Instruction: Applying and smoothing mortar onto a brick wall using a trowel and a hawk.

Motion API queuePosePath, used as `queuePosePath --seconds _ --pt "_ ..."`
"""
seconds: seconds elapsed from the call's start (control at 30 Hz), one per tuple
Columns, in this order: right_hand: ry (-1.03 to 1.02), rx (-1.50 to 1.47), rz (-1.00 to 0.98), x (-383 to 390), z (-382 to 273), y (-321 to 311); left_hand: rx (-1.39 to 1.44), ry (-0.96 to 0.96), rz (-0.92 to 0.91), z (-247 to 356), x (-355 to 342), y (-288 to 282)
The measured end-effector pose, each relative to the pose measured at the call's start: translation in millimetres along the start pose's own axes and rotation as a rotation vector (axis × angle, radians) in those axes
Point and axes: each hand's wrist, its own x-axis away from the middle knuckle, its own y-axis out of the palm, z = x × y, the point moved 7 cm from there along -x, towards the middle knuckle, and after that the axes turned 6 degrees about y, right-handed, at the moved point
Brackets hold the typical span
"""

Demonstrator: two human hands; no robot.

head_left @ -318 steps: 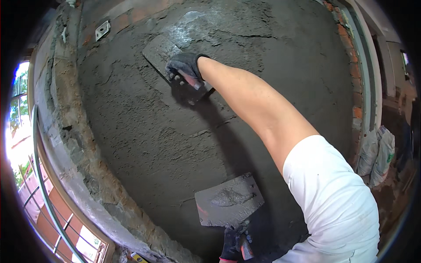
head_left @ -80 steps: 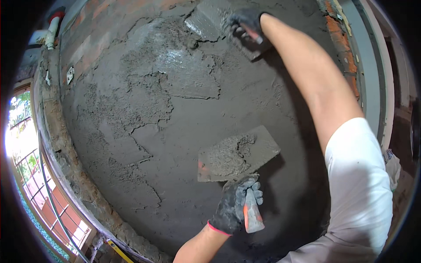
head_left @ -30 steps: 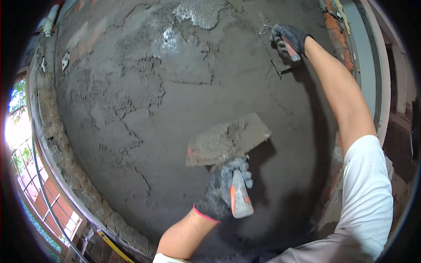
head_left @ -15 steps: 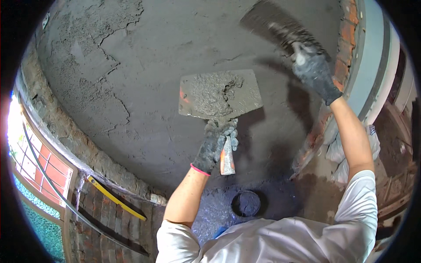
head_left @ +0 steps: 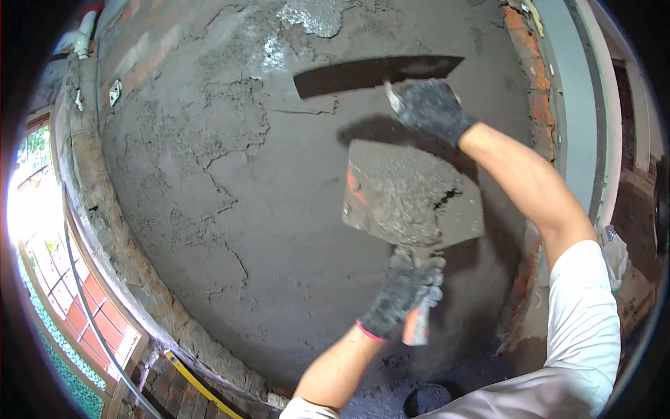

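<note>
My left hand [head_left: 405, 290], in a dark glove with a pink cuff, is closed round the orange-and-grey handle of a wide spade-shaped trowel [head_left: 354, 202]. A heap of wet grey mortar [head_left: 412, 192] lies on its blade. Farther up, my gloved right hand [head_left: 434, 110] grips a long plastering trowel [head_left: 373, 75] by its handle, which my fingers mostly cover. The dark blade lies roughly crosswise at the wall [head_left: 293, 167]; I cannot tell whether it touches. Smooth grey mortar covers the wall's middle, with rougher, cracked patches to the left.
Exposed brick [head_left: 536, 77] edges the wall at right, beside a pale frame [head_left: 579, 105]. At left are a rough ledge [head_left: 150, 279], a barred window [head_left: 91, 293], a cable [head_left: 84, 297] and a yellow spirit level [head_left: 199, 384]. A dark bucket [head_left: 426, 399] stands low down.
The view has shifted, showing more of the upper wall. My right hand has swung the plastering trowel leftward, above the mortar-laden trowel; its blade is now nearly level. Both hands keep their grip.
</note>
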Motion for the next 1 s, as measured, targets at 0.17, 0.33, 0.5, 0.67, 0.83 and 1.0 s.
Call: queuePosePath --seconds 0.17,0.33,0.5,0.67,0.83,1.0 --pt "-0.106 0.110 -0.238 -126 6 62 0.224 0.046 -0.040 8 -5 9" --pt "-0.030 0.032 -0.389 -220 13 87 0.373 0.063 0.086 20 -30 -33" --pt "0.164 -0.269 -0.317 -248 105 97 0.338 0.069 0.147 20 -40 -23" --pt "0.459 -0.491 -0.297 -208 141 95 0.436 0.039 0.150 26 -38 -35" --pt "-0.129 0.402 -0.042 -147 136 68 0.321 0.018 0.104 24 -49 -29" --pt "0.179 -0.034 -0.316 -124 46 79 0.270 0.082 0.145 21 -40 -39"
